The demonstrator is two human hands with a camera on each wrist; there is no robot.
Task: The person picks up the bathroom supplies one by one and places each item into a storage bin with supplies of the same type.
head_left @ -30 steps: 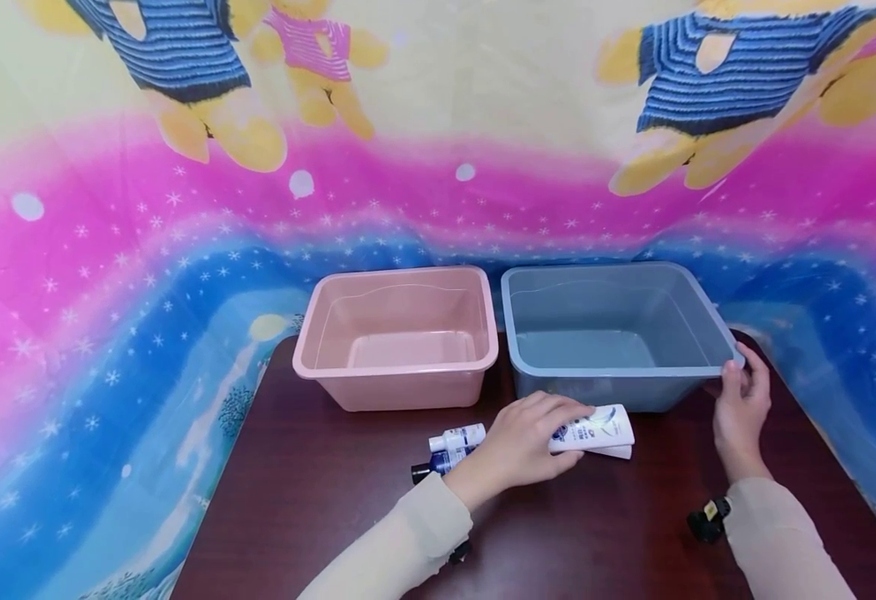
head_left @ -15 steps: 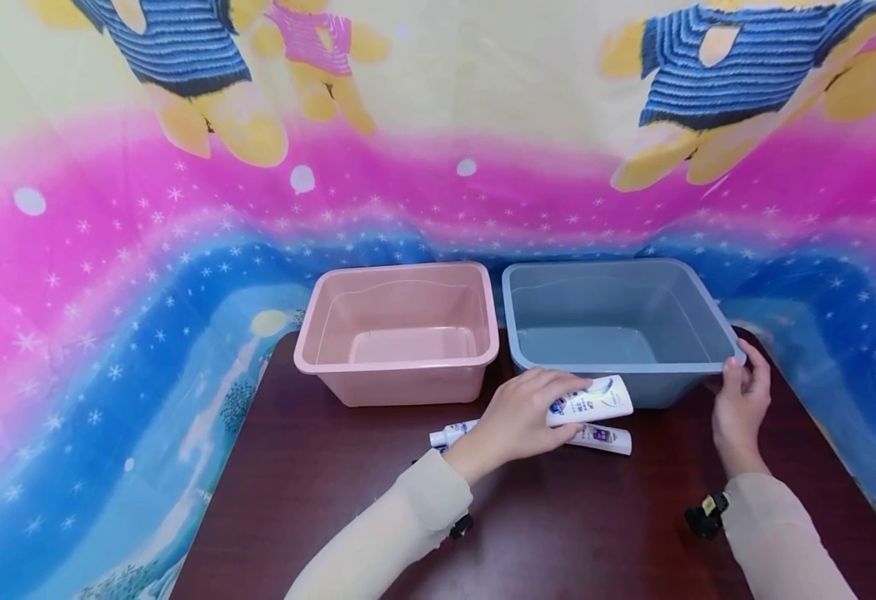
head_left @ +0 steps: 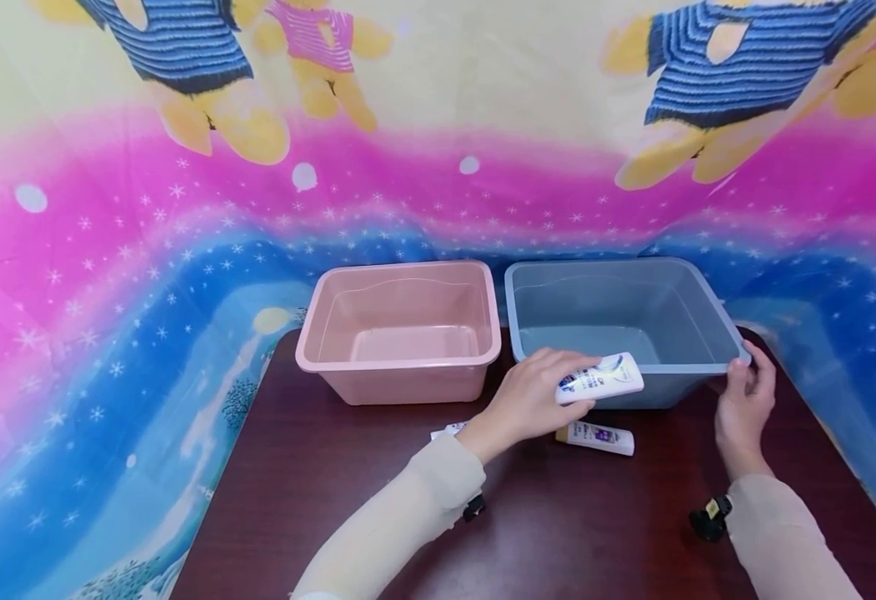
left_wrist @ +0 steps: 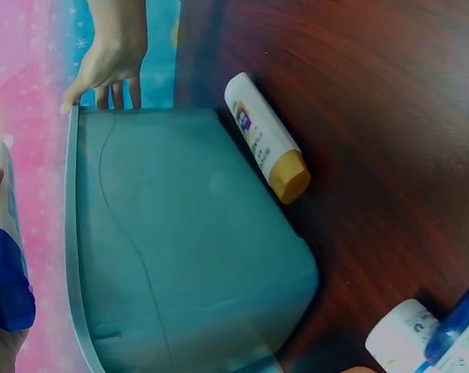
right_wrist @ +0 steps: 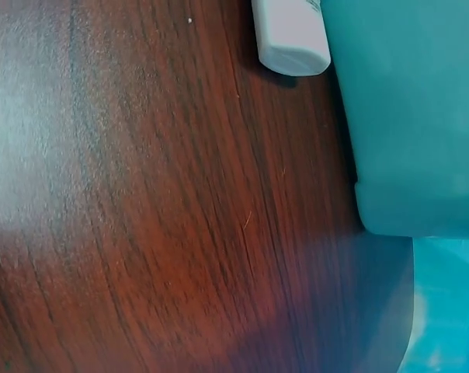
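In the head view my left hand grips a flat white bottle with blue print, raised in front of the blue-grey plastic bin. The left wrist view shows the bottle's dark blue cap at the left edge. My right hand holds the bin's near right corner, thumb and fingers at the rim. On the table, close to the bin's front wall, lies a second white bottle with a gold cap. The right wrist view catches only its white end; the right hand is out of that frame.
A pink plastic bin stands left of the blue-grey one on the dark wooden table. Partly hidden behind the left forearm lies a white container, with a blue bottle beside it. A patterned cloth hangs behind.
My left hand has lifted the white bottle off the table area and toward the blue-grey bin, uncovering the gold-capped bottle beneath. The right hand stays at the bin's corner.
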